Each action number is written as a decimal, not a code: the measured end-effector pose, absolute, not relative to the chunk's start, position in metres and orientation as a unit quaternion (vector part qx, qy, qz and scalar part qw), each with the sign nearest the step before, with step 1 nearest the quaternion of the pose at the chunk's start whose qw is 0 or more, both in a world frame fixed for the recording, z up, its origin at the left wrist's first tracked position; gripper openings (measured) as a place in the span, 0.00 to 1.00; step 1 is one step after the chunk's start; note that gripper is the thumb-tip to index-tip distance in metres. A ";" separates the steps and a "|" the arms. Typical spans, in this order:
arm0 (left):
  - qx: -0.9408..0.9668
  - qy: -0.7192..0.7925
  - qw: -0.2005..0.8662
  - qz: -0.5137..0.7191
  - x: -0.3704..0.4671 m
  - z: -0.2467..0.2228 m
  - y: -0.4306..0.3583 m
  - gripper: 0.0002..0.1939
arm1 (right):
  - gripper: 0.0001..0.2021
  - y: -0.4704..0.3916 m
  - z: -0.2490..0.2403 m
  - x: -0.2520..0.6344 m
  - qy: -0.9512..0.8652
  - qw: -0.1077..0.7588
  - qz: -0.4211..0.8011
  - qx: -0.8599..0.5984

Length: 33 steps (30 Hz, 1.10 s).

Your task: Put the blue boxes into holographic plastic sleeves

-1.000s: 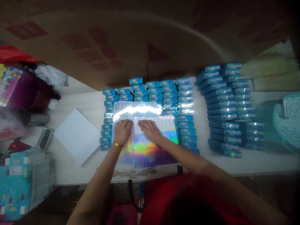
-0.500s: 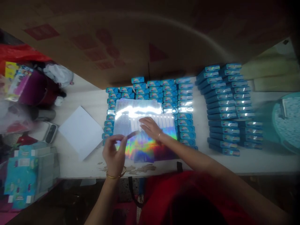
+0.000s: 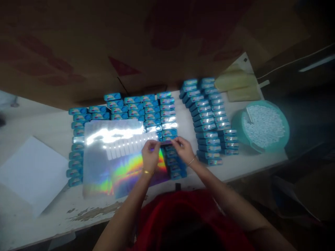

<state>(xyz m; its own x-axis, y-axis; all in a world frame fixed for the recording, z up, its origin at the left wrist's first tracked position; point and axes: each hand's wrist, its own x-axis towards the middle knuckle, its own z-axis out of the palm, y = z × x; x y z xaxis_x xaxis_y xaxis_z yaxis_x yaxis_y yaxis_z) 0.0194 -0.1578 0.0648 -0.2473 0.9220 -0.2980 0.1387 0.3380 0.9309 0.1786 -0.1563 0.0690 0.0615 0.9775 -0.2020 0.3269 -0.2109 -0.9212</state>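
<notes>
Between my two hands a small dark strip (image 3: 166,142) is stretched out level. My left hand (image 3: 151,153) pinches its left end, and my right hand (image 3: 184,150) pinches its right end. Below and to the left lies a shiny holographic sheet (image 3: 98,167) with rainbow reflections. A row of narrow pale strips (image 3: 123,148) rests on that sheet. Rows of small blue boxes (image 3: 153,116) stand behind the sheet and along its sides, some of them just under my hands.
More blue boxes (image 3: 206,120) stand in columns on the right. Beyond them is a teal basin (image 3: 285,130) of small white pieces with a scoop (image 3: 250,115). White paper (image 3: 34,174) lies left; a large cardboard box (image 3: 86,45) rises behind.
The view has swung to the right. My right hand has left the pale strips and now holds the other end of the dark strip. My left hand has moved right over the sheet, still pinching.
</notes>
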 end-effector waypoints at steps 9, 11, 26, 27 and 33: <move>0.566 0.726 0.291 0.261 0.075 0.040 -0.106 0.04 | 0.12 -0.111 0.029 0.233 -0.587 0.240 0.315 -0.706; 0.574 0.730 0.280 0.243 0.076 0.037 -0.105 0.04 | 0.12 -0.109 0.024 0.233 -0.595 0.224 0.306 -0.708; 0.648 0.710 0.213 0.176 0.071 0.033 -0.113 0.17 | 0.18 -0.130 -0.014 0.234 -0.513 0.323 0.348 -0.715; 0.675 0.688 0.209 0.166 0.068 0.034 -0.118 0.18 | 0.19 -0.135 -0.012 0.233 -0.524 0.328 0.336 -0.710; 0.770 0.604 0.192 0.079 0.060 0.030 -0.138 0.22 | 0.24 -0.155 0.004 0.225 -0.607 0.258 0.331 -0.675</move>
<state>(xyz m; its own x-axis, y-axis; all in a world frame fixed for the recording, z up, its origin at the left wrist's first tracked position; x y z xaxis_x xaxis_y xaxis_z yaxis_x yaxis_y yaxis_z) 0.0598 -0.1384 0.0303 0.2582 0.9598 -0.1101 0.8990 -0.1970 0.3911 0.2255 -0.1551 0.0042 0.0440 0.9901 -0.1335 0.6480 -0.1300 -0.7504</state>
